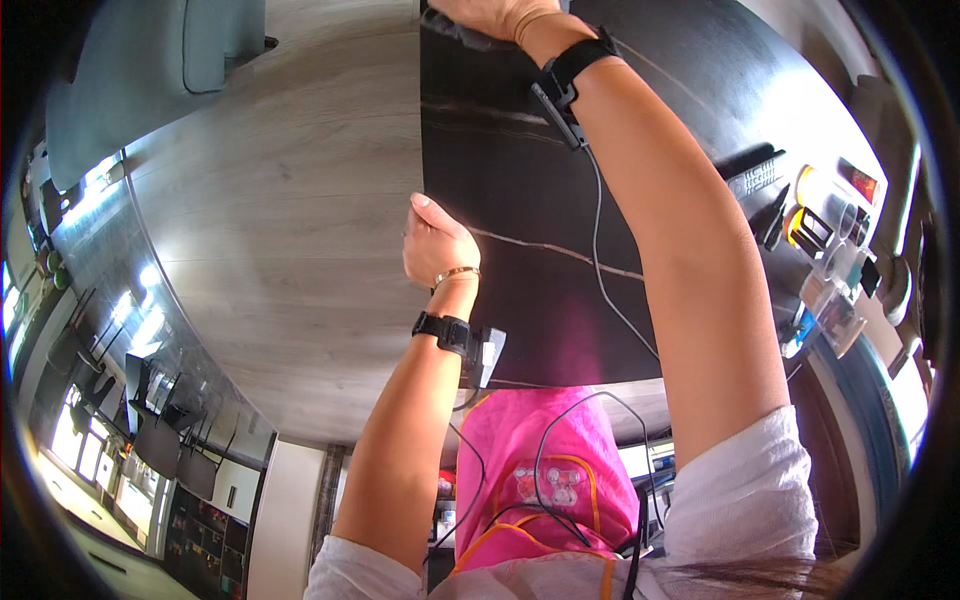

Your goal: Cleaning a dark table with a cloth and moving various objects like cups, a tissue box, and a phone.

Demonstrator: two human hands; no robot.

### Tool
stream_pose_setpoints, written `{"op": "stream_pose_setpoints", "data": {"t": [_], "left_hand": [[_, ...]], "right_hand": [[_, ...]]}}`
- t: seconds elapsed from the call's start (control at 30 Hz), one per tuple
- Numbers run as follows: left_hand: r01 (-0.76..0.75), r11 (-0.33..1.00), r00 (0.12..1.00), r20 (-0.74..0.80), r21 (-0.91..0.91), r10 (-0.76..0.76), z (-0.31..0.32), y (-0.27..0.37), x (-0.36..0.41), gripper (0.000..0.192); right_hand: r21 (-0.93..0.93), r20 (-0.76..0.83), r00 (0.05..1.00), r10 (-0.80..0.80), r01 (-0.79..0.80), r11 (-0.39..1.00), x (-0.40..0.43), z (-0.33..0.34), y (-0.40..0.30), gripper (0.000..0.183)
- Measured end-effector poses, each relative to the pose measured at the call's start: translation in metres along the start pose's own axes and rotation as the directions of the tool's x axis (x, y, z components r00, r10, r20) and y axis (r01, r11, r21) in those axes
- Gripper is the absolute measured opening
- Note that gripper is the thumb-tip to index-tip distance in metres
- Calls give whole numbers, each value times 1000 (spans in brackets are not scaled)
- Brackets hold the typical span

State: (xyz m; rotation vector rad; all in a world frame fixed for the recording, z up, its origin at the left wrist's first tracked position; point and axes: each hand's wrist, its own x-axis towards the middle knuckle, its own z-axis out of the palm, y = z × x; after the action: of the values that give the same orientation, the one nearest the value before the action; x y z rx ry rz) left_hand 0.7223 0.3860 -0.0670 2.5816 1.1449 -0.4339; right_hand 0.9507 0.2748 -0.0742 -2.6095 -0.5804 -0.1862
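My left hand (441, 240), with a bracelet and a black wrist strap, is at the left edge of the black marble-patterned tabletop (525, 300), its fingers curled and the thumb on top. Whether anything lies within the fingers is hidden. My right hand (487, 16) reaches to the far edge of the view, above a dark, crumpled thing (469, 36) on the black top; its fingers are partly cut off, so its hold cannot be told. A grey cable (598, 225) runs from the device on my right wrist. I wear a pink apron (540, 465) with orange trim.
A wood-grain surface (300, 225) spans the left of the black top. At the right stand a remote control (757, 176), a roll of tape (793, 225) and clear plastic containers (832, 307). Chairs (157, 442) are at lower left. Cables hang before my apron.
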Motion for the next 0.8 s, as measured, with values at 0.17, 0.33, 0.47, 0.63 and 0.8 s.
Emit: {"op": "stream_pose_setpoints", "data": {"t": [0.17, 0.33, 0.47, 0.63, 0.8], "left_hand": [[36, 998, 998, 60, -43, -34, 0, -2, 1, 61], [-6, 724, 974, 160, -690, 160, 22, -23, 23, 69], [348, 152, 926, 364, -925, 96, 15, -70, 9, 86], [335, 320, 918, 384, -886, 101, 17, -176, -37, 91], [511, 434, 843, 531, -742, -86, 10, -296, -101, 83]], "right_hand": [[128, 111, 981, -161, 147, 981, -51, -5, -34, 55], [43, 123, 970, -211, 208, 977, -139, 0, -76, 52], [169, 179, 955, -239, 209, 963, -224, -14, -106, 49], [327, 315, 900, -303, 196, 924, -337, -17, -166, 53], [365, 355, 897, -263, 126, 922, -451, 4, -219, 42]]}}
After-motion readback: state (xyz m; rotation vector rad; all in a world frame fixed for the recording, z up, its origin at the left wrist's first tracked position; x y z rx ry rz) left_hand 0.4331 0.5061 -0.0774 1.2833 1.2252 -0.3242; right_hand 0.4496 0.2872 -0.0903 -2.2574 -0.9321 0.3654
